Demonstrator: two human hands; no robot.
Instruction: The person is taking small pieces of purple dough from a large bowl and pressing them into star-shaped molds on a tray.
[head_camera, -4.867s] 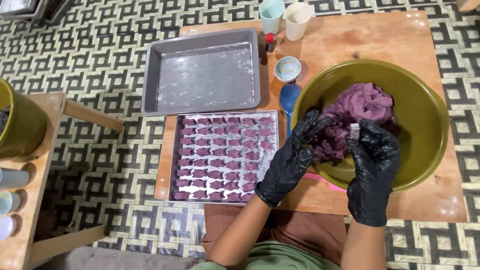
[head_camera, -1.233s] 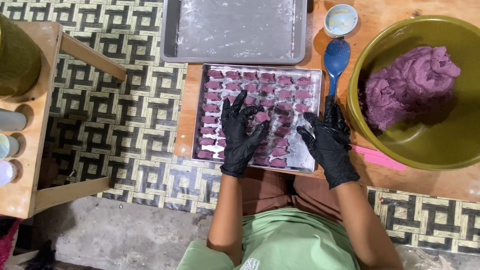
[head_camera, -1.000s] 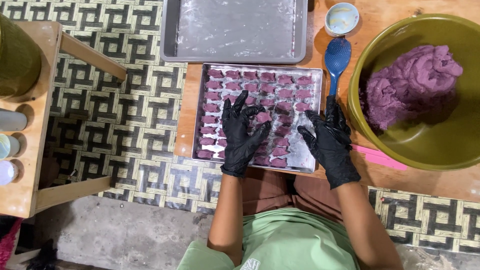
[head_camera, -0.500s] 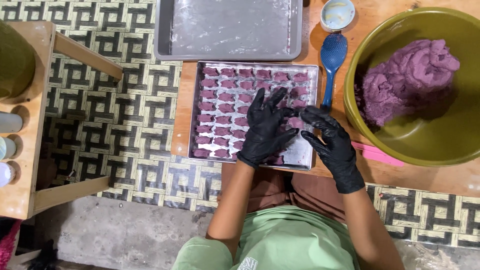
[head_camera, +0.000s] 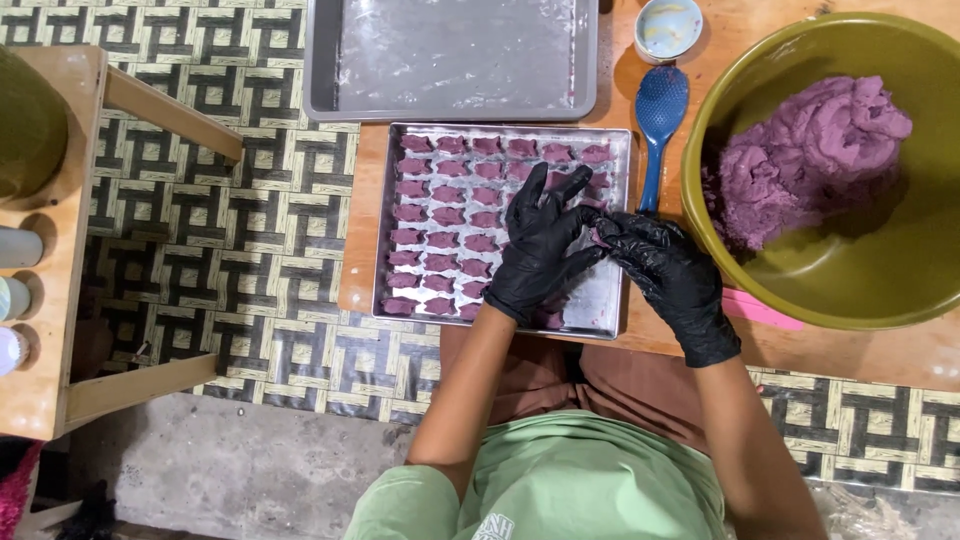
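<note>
Patterned woven mat (head_camera: 250, 230) – low wood table (head_camera: 900, 350), concrete floor (head_camera: 250, 470).

Filled tray (head_camera: 400, 225) on bench (head_camera: 880, 350), empty tray (head_camera: 455, 60) behind it. Bowl (head_camera: 800, 270) right of filled tray, dough (head_camera: 810, 160) inside. Spoon (head_camera: 658, 125) between tray and bowl, small cup (head_camera: 668, 25) behind spoon. Both hands over filled tray's right part.

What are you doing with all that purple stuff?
A person in black gloves is working over a metal tray filled with rows of small purple dough pieces. The left hand rests spread on the tray, and the right hand meets it at the tray's right side, fingers pinched around a small piece. A big green bowl holds a lump of purple dough. An empty grey tray and blue spoon lie nearby.
</note>
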